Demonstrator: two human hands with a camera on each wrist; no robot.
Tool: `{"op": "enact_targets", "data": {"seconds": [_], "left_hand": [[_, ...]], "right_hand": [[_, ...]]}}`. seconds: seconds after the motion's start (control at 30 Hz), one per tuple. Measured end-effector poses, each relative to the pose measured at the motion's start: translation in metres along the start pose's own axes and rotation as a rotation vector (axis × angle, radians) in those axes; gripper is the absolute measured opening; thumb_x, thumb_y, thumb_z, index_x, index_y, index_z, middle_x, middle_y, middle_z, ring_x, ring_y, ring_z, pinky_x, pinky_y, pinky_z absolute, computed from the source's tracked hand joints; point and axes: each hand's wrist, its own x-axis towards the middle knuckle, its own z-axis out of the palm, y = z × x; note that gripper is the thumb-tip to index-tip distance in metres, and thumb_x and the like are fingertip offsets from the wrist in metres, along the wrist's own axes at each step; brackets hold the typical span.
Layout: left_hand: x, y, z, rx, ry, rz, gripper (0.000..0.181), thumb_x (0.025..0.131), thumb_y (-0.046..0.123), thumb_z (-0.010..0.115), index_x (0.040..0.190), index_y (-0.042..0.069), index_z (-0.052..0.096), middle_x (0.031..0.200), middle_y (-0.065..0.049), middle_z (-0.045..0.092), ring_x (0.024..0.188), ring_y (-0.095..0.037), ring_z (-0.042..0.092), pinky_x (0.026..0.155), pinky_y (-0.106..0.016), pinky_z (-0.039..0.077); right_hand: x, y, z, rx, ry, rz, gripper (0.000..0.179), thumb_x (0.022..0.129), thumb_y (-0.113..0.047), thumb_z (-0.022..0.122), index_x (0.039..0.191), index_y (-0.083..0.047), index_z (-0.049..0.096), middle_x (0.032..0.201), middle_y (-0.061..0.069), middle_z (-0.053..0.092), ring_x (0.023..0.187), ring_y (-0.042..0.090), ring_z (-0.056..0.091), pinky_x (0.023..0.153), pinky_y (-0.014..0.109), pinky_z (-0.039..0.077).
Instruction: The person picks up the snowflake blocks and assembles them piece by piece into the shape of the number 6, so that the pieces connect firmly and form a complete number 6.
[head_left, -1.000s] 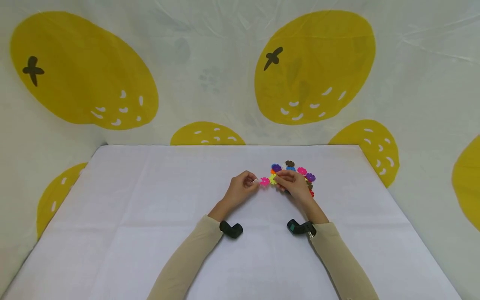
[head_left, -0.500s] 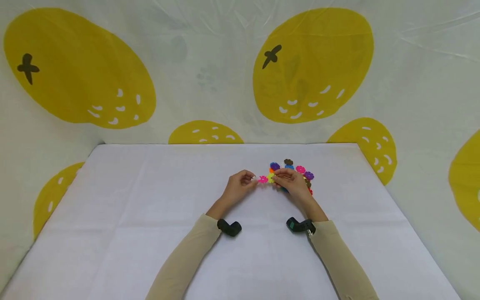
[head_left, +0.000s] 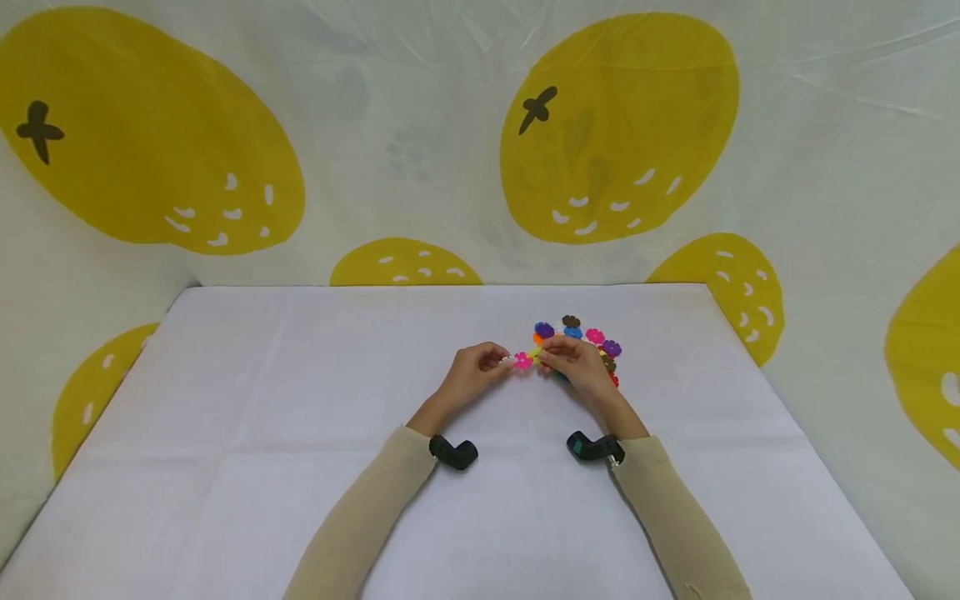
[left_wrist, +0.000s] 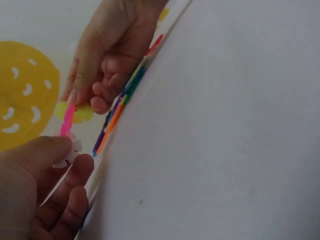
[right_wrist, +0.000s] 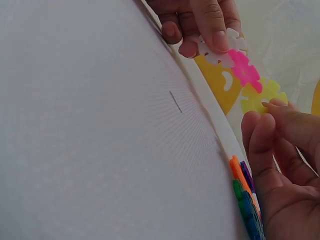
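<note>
My left hand (head_left: 474, 373) pinches a white flower-shaped plastic disc (right_wrist: 235, 42) between thumb and fingers. A pink flower-shaped disc (right_wrist: 245, 70) sits between it and a yellow flower-shaped disc (right_wrist: 264, 95), the three making a short row. My right hand (head_left: 583, 367) pinches the yellow one at its edge. In the left wrist view the pink disc (left_wrist: 67, 120) shows edge-on, crossing the yellow disc (left_wrist: 82, 114) and the white disc (left_wrist: 75, 145). The row is held above the table, near a pile of loose discs partly hidden by the right hand.
Several flower discs in purple, blue, brown, pink and red lie behind and right of the right hand, among them a purple disc (head_left: 612, 348) and a brown disc (head_left: 572, 321). A white cloth covers the table (head_left: 300, 375). A patterned curtain (head_left: 420, 167) stands behind it.
The yellow disc has turned from facing the head camera to nearly edge-on in the right hand. Both hands stay close together, and the whole head view has shifted slightly.
</note>
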Motion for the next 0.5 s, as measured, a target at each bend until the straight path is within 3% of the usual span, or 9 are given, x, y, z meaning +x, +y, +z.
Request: {"op": "enact_targets", "data": {"seconds": [0.13, 0.3, 0.5], "left_hand": [[-0.001, 0.004, 0.002, -0.046, -0.018, -0.030, 0.018, 0.091, 0.016, 0.070, 0.100, 0.001, 0.068, 0.090, -0.011, 0.069, 0.075, -0.013, 0.061, 0.067, -0.022, 0.051], [-0.003, 0.012, 0.002, -0.107, -0.016, -0.081, 0.023, 0.099, 0.023, 0.059, 0.105, 0.002, 0.066, 0.086, -0.012, 0.068, 0.068, -0.019, 0.057, 0.058, -0.022, 0.045], [-0.001, 0.007, 0.002, -0.121, 0.003, -0.068, 0.024, 0.101, 0.019, 0.054, 0.114, 0.001, 0.064, 0.101, -0.014, 0.071, 0.090, -0.020, 0.067, 0.077, -0.025, 0.051]], "right_hand": [[0.000, 0.001, 0.000, 0.052, 0.009, 0.010, 0.026, 0.093, -0.003, 0.064, 0.113, 0.012, 0.058, 0.087, -0.003, 0.068, 0.075, 0.009, 0.067, 0.071, 0.021, 0.054], [0.000, 0.001, 0.000, 0.104, 0.000, 0.024, 0.021, 0.095, -0.004, 0.061, 0.112, 0.008, 0.059, 0.090, -0.002, 0.068, 0.079, 0.011, 0.067, 0.072, 0.021, 0.054], [0.001, 0.004, 0.002, 0.167, -0.054, 0.012, 0.011, 0.095, 0.001, 0.059, 0.105, -0.002, 0.062, 0.090, 0.000, 0.069, 0.079, 0.012, 0.067, 0.071, 0.022, 0.055]]}}
